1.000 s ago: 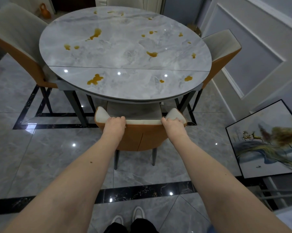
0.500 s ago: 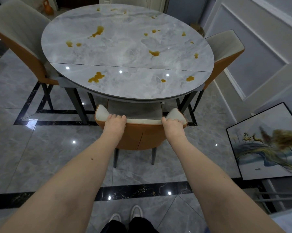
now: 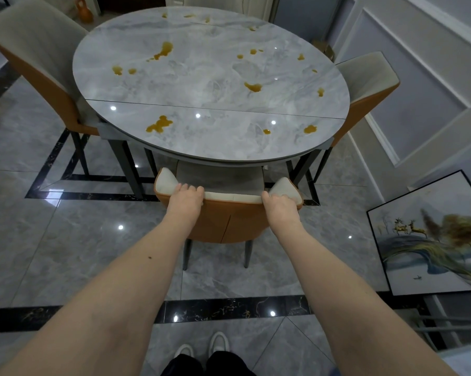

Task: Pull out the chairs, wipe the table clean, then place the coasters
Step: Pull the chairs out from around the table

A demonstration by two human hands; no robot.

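Two hands were on the near chair (image 3: 226,218): left hand (image 3: 185,200) and right hand (image 3: 279,206), each grip curled over the top edge of its backrest. Its seat sat tucked under the worktop (image 3: 210,85), which carried amber spills (image 3: 159,124). Step one, I'd say; next comes a straight pull back. No coasters, cloth or containers showed anywhere.
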